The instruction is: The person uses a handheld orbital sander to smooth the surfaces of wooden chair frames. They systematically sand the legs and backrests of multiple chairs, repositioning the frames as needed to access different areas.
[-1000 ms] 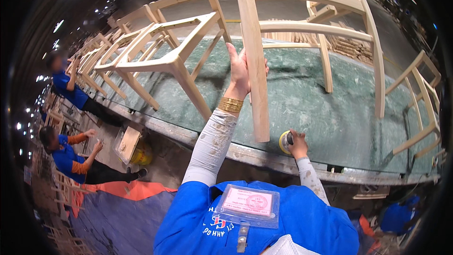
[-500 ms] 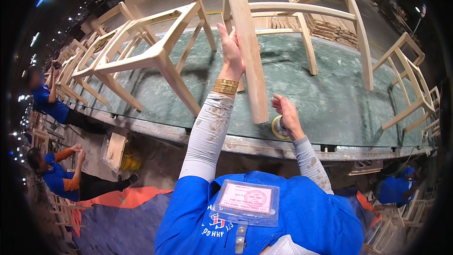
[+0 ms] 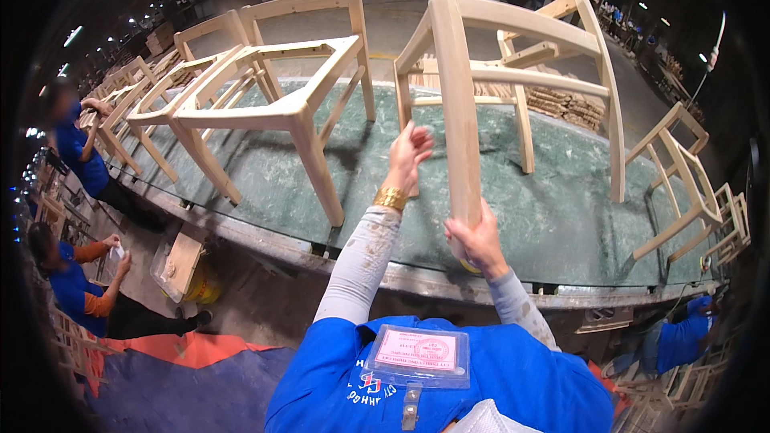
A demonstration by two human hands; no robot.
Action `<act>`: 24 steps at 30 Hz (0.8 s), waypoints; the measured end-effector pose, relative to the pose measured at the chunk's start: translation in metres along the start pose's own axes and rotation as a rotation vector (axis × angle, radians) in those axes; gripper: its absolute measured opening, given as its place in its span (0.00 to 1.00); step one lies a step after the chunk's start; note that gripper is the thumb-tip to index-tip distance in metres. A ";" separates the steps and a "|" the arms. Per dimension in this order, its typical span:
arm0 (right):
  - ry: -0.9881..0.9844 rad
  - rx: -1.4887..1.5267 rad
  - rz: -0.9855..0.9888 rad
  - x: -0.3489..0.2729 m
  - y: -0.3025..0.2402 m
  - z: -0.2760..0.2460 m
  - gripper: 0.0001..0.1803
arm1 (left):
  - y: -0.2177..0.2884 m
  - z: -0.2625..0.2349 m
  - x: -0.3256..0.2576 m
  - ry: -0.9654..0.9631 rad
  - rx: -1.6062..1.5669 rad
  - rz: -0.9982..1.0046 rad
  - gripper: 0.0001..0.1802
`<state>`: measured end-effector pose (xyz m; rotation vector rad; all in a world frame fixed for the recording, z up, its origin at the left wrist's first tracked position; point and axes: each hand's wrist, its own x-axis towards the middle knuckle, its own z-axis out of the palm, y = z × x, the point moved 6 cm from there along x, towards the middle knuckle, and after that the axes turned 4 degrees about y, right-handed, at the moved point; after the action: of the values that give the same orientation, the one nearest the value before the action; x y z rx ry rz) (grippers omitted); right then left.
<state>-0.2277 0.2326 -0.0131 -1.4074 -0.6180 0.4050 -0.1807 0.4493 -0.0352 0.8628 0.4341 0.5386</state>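
An unpainted wooden chair frame stands in front of me on the green tabletop, its near leg slanting down toward me. My right hand is closed round the low end of that leg, thumb on its left side. My left hand is held just left of the same leg, fingers loosely apart and holding nothing. Partly hidden below my right hand, a round yellow-rimmed thing lies near the table's front edge; its kind cannot be made out.
More seatless chair frames line the green table to the left, and others stand at right. Two people in blue shirts are at the left; another person is low at the right. Wood stacks lie behind.
My left hand has come off the chair leg and hangs beside it. My right hand has moved from beside the yellow-rimmed thing onto the leg's lower end. The view has tilted upward.
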 end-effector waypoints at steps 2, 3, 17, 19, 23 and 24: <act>0.013 -0.060 0.028 -0.016 -0.008 -0.011 0.30 | -0.015 -0.055 0.015 0.167 0.092 0.001 0.21; 0.040 -0.082 0.051 -0.025 -0.009 -0.019 0.31 | -0.025 -0.076 0.020 0.203 0.173 -0.010 0.23; 0.649 -0.800 -0.109 -0.129 -0.037 -0.108 0.26 | -0.110 -0.074 0.082 0.013 0.190 -0.092 0.16; 0.688 -0.798 -0.112 -0.138 -0.044 -0.127 0.24 | -0.115 -0.066 0.068 0.015 0.217 -0.064 0.14; 0.710 -0.710 -0.048 -0.133 -0.067 -0.186 0.23 | -0.066 -0.044 0.046 -0.049 0.220 0.122 0.09; 0.746 -0.601 -0.028 -0.133 -0.058 -0.206 0.23 | -0.046 -0.039 0.039 -0.067 0.268 0.151 0.10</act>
<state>-0.2090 -0.0173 0.0129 -1.9603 -0.1333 -0.3682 -0.1599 0.4714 -0.0998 1.1749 0.3870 0.5968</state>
